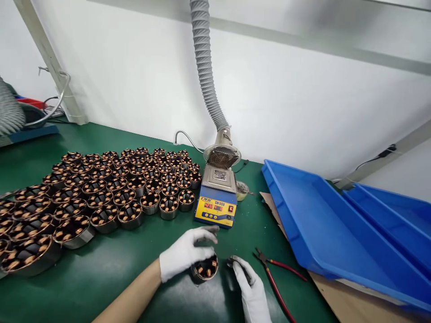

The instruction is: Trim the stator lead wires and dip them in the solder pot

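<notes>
My left hand (186, 252), in a white glove, is wrapped round a round metal motor stator (205, 268) with copper windings that rests on the green mat. My right hand (249, 287), also gloved, lies just to the right of the stator with its fingertips curled near it; I cannot make out anything in them. Red-handled cutters (273, 278) lie on the mat to the right of that hand.
Several rows of the same stators (111, 193) cover the mat at left. A yellow and blue solder pot (218, 197) stands behind my hands under a grey extraction hose (205, 67). Empty blue trays (323, 224) lie at right on cardboard.
</notes>
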{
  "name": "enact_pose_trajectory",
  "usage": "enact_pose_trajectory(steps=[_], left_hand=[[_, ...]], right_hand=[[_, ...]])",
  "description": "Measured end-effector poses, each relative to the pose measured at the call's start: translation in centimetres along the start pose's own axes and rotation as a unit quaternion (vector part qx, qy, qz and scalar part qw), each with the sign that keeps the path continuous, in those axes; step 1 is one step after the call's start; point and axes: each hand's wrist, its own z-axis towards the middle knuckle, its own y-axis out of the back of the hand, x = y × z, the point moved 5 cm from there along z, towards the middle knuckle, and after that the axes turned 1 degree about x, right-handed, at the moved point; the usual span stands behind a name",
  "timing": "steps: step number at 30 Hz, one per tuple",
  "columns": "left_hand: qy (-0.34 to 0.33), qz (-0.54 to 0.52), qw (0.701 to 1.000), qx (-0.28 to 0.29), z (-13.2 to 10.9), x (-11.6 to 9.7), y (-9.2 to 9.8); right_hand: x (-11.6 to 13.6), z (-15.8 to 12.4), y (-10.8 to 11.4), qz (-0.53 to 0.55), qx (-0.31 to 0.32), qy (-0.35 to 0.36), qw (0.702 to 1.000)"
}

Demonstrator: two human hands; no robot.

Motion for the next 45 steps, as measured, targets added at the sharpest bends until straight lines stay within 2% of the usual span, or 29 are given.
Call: enact_pose_trajectory(steps=[2,4,7,10,12,14,16,18,20,22,25,28,32,34,36,39,45], left_hand=[[0.007,-0.146,0.989,-0.011,0.6,0.5,0.8],[0.008,-0.215,0.976,-0.021,1.0,1.2,1.4],[0.014,-0.239,0.97,-0.038,1.7,2.7,2.3],[0.029,-0.22,0.972,-0.075,2.4,4.6,3.4],[0.042,-0.201,0.973,-0.106,2.8,5.5,4.2],[0.056,-0.197,0.971,-0.124,3.0,6.1,4.7],[0.067,-0.218,0.965,-0.128,3.0,6.1,5.0],[0.069,-0.261,0.954,-0.127,2.8,5.8,5.2],[0.061,-0.315,0.938,-0.13,2.6,5.5,5.5],[0.047,-0.367,0.918,-0.143,2.6,5.4,5.7],[0.031,-0.423,0.891,-0.162,2.8,5.9,5.8],[0.023,-0.453,0.878,-0.152,3.1,6.2,5.6],[0.029,-0.446,0.889,-0.102,3.4,5.8,5.3],[0.043,-0.431,0.896,-0.094,3.4,5.7,5.3],[0.05,-0.422,0.9,-0.094,3.5,5.7,5.2],[0.059,-0.408,0.906,-0.09,3.6,5.6,5.0],[0.056,-0.427,0.898,-0.09,3.5,5.4,5.0]], right_hand=[[0.1,-0.1,-0.3,0.007,-0.003,-0.008,1.0],[0.0,-0.2,-0.5,-0.002,-0.004,-0.007,1.0],[0.1,0.0,-0.7,-0.033,0.015,0.003,0.999],[2.2,1.6,-0.5,-0.093,0.068,0.048,0.992],[5.2,3.7,0.2,-0.188,0.062,0.119,0.973],[8.8,6.5,1.1,-0.331,0.005,0.185,0.925],[11.7,9.9,1.9,-0.375,-0.029,0.187,0.907],[13.5,13.5,2.3,-0.409,-0.051,0.166,0.896],[14.1,16.7,2.4,-0.432,-0.058,0.126,0.891],[13.5,19.2,2.2,-0.439,-0.052,0.074,0.894],[12.0,21.5,2.1,-0.416,-0.03,0.006,0.909],[11.7,22.3,2.9,-0.367,-0.021,-0.016,0.93],[13.6,21.8,5.3,-0.261,-0.042,0.039,0.964],[14.5,21.2,5.8,-0.193,-0.051,0.08,0.977],[14.8,20.7,5.4,-0.133,-0.056,0.115,0.983],[14.4,20.1,3.6,-0.074,-0.063,0.151,0.984],[13.9,19.9,0.2,-0.035,-0.072,0.187,0.979]])
